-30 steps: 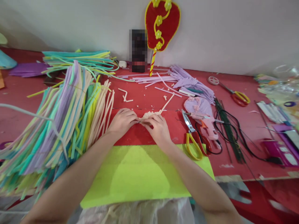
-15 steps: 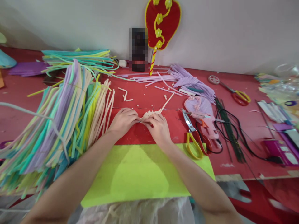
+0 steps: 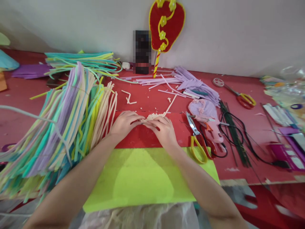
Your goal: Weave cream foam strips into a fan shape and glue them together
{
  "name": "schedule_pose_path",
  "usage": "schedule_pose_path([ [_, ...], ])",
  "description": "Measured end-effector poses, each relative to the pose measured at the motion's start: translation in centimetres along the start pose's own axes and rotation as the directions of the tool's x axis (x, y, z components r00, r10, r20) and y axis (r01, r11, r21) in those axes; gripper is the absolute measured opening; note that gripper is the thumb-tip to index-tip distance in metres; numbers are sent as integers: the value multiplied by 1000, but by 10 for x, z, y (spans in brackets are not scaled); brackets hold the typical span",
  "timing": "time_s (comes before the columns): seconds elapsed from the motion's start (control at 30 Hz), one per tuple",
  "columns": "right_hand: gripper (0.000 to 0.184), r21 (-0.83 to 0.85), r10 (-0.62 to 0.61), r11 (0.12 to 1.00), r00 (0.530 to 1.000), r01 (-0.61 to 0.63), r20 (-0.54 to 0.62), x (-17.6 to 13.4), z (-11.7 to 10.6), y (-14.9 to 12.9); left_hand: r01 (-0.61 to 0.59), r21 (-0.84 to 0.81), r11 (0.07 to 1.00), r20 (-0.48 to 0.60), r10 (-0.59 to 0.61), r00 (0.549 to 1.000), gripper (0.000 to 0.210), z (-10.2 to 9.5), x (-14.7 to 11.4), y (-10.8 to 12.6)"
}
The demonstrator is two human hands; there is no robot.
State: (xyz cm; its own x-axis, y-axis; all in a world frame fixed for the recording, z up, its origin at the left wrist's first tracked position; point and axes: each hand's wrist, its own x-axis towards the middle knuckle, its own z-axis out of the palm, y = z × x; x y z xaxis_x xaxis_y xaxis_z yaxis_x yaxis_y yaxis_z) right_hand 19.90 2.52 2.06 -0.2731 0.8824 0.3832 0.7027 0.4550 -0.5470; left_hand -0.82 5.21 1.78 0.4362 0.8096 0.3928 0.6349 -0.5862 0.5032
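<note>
Between my hands is a cream piece of folded chenille stems [image 3: 154, 116], with one straight stem end [image 3: 170, 105] jutting up to the right. My left hand [image 3: 126, 123] pinches its left end, thumb and fingers pressed together. From the near side, my right hand [image 3: 164, 128] grips the same piece, covering much of its lower edge. Exactly how the stems are bent under my fingers is hidden. Close by on the red table [image 3: 128, 140] lie bent cream stem offcuts [image 3: 129, 98] and small crumbs.
Bundled coloured chenille stems [image 3: 59, 127] fill the left side. At right are scissors [image 3: 196, 133], a pink glue gun [image 3: 215, 128] with its black cord, and purple stems [image 3: 190, 81]. A red fan [image 3: 175, 28] and a blurred dark phone-like object [image 3: 142, 52] stand behind. Yellow-green felt [image 3: 143, 178] covers the front edge.
The view has shifted very slightly. My left fingers have loosened and shifted a little at the left end of the cream piece; both hands stay on it.
</note>
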Motion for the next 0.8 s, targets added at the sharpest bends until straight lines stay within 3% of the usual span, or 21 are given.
schedule_pose_path([
  [0.2,14,59,116,993,977,-107,-181,5,-33,13,153,-78,985,-85,-160,983,17,-3,-1,2],
  [0.37,10,25,174,985,955,-173,-241,9,-47,29,141,-33,989,3,-141,990,14,-8,0,-3],
  [0.53,9,42,141,990,973,-136,-185,7,-36,26,78,29,997,94,-80,992,13,-9,1,-10],
  [0.8,13,18,-25,1000,1000,24,19,1,2,2,39,67,997,97,-45,994,13,-7,0,-12],
])
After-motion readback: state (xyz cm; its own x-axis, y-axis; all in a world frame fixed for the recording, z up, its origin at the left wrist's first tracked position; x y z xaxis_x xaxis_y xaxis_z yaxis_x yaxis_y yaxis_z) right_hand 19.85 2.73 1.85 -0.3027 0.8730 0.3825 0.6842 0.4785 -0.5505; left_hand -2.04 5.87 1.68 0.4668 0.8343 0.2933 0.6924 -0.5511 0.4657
